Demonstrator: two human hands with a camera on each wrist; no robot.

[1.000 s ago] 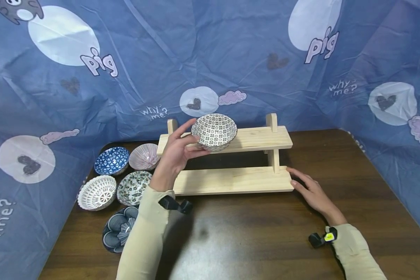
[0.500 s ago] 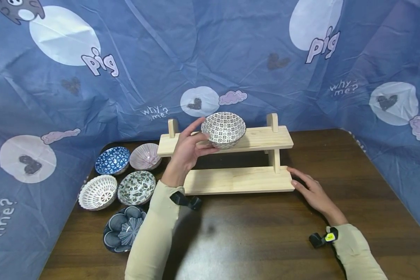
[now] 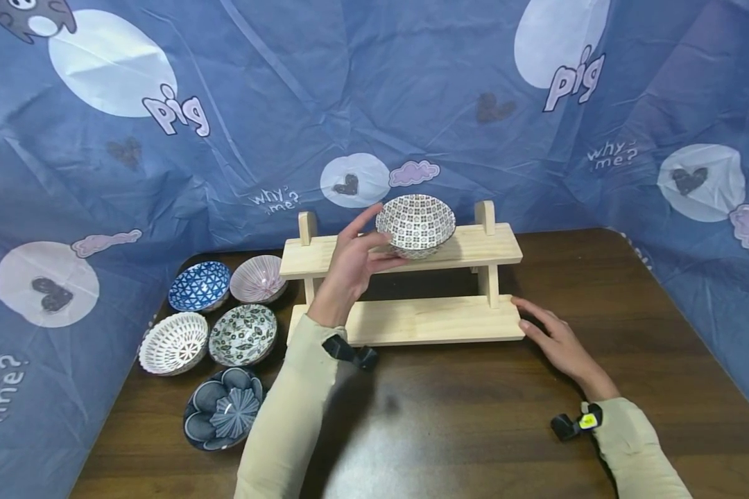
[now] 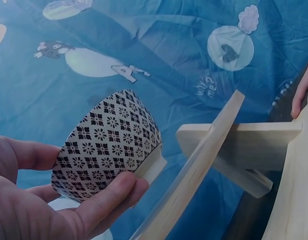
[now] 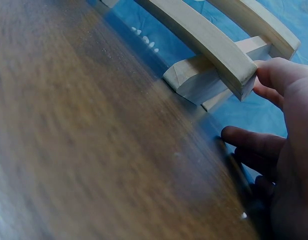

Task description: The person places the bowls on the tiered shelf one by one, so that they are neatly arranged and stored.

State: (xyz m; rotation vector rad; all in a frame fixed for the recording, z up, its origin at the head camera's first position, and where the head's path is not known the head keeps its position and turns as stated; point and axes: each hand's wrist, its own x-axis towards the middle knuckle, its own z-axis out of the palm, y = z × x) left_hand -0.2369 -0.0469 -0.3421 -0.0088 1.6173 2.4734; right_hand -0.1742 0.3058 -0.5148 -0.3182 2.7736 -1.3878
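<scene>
Near the shelf (image 3: 412, 320), the held bowl (image 3: 415, 225) shifted right.

My bowl (image 3: 415, 223) is white with rows of little dark flowers and squares, inside and out. I hold it tipped in my left hand (image 3: 357, 263), its open side facing me, near the top board (image 3: 487, 242) of the pale wooden rack (image 3: 489, 286). The rack stands up, and my right hand (image 3: 555, 341) touches the right end of its lower board (image 3: 437, 320).
</scene>
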